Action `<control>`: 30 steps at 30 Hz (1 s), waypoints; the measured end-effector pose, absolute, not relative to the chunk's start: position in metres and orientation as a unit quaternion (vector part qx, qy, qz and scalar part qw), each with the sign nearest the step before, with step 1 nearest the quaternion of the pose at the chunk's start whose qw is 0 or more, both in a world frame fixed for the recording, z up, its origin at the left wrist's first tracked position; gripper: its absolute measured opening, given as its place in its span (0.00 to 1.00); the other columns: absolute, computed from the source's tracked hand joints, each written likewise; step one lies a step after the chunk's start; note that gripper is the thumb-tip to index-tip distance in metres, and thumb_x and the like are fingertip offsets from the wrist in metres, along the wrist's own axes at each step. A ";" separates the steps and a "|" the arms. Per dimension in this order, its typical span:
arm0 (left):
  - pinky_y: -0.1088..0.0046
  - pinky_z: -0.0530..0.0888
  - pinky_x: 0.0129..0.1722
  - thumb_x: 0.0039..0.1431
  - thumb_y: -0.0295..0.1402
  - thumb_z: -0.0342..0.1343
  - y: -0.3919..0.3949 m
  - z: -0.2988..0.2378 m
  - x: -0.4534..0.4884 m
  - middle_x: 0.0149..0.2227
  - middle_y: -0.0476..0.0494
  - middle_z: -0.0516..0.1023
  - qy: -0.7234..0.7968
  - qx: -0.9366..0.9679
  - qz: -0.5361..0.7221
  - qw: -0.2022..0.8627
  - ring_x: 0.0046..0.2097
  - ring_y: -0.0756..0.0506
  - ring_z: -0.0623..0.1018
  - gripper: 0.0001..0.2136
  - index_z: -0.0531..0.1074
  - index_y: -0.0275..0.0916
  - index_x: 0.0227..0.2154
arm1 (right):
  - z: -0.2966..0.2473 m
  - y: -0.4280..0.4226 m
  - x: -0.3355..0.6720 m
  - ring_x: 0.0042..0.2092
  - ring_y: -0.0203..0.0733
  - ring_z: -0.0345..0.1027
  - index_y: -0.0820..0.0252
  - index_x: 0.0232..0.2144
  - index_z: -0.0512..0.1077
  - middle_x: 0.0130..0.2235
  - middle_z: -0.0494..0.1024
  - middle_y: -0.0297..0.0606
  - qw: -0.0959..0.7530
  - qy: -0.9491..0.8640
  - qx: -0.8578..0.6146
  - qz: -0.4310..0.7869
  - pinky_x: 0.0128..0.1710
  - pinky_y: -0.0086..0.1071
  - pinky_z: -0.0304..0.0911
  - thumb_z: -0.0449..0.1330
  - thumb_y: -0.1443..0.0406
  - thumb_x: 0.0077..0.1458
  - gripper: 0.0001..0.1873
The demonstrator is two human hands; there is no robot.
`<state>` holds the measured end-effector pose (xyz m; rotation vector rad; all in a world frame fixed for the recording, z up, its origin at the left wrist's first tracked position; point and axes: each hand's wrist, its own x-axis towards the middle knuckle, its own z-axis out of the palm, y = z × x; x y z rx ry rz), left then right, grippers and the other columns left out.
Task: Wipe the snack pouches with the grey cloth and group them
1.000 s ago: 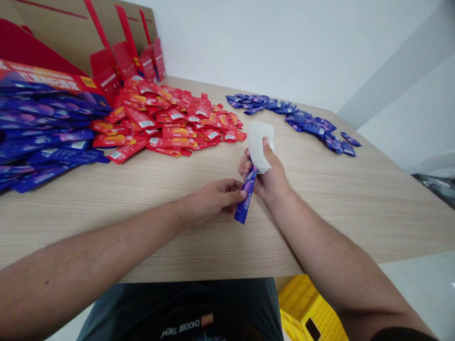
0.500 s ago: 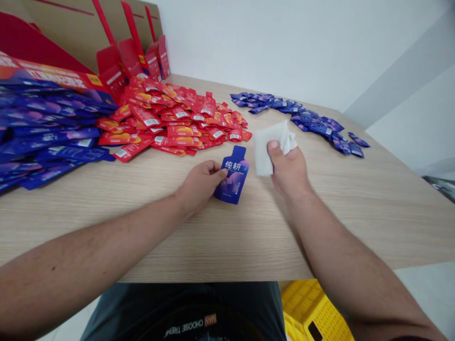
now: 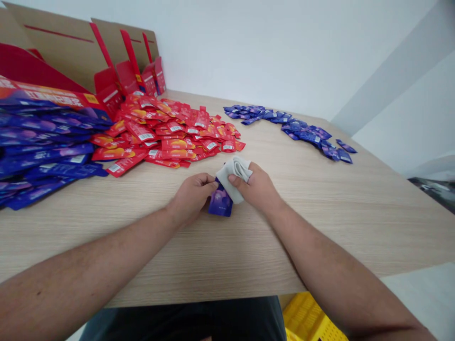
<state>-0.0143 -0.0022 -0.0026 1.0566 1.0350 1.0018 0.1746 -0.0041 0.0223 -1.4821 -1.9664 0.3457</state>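
Note:
A blue spouted pouch (image 3: 220,204) lies flat on the wooden table (image 3: 320,203) in front of me. My left hand (image 3: 192,195) pinches its left edge with closed fingers. My right hand (image 3: 256,187) is closed on a white cloth (image 3: 233,176) and presses it down on the pouch's upper part, which the cloth hides.
A heap of red pouches (image 3: 170,135) lies at the back left, with a stack of blue pouches (image 3: 42,151) at the far left. More blue pouches (image 3: 295,129) are spread at the back right. Folded cardboard boxes (image 3: 71,52) stand behind. A yellow crate (image 3: 309,319) sits below the table edge.
The pouch went from held upright between both hands to flat on the table. My right hand then brought the cloth down onto it.

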 end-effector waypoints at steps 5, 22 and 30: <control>0.76 0.62 0.24 0.46 0.37 0.65 -0.001 -0.003 -0.017 0.23 0.53 0.71 0.437 0.488 0.413 0.633 0.23 0.53 0.67 0.11 0.71 0.37 0.27 | 0.021 -0.005 0.175 0.42 0.47 0.70 0.58 0.40 0.72 0.40 0.76 0.42 0.315 -0.769 -0.533 0.157 0.41 0.38 0.62 0.59 0.48 0.59 0.20; 0.78 0.60 0.22 0.46 0.38 0.65 -0.001 0.000 -0.021 0.20 0.56 0.66 0.447 0.499 0.427 0.608 0.21 0.55 0.63 0.13 0.66 0.38 0.24 | 0.023 -0.006 0.174 0.43 0.47 0.71 0.59 0.41 0.74 0.40 0.77 0.43 0.314 -0.759 -0.549 0.157 0.42 0.39 0.63 0.59 0.50 0.61 0.19; 0.78 0.61 0.22 0.48 0.35 0.63 -0.001 -0.002 -0.022 0.20 0.56 0.66 0.435 0.503 0.427 0.612 0.21 0.55 0.63 0.10 0.66 0.39 0.24 | 0.025 -0.007 0.174 0.41 0.47 0.71 0.58 0.40 0.74 0.39 0.78 0.42 0.333 -0.745 -0.554 0.165 0.40 0.38 0.63 0.58 0.48 0.60 0.20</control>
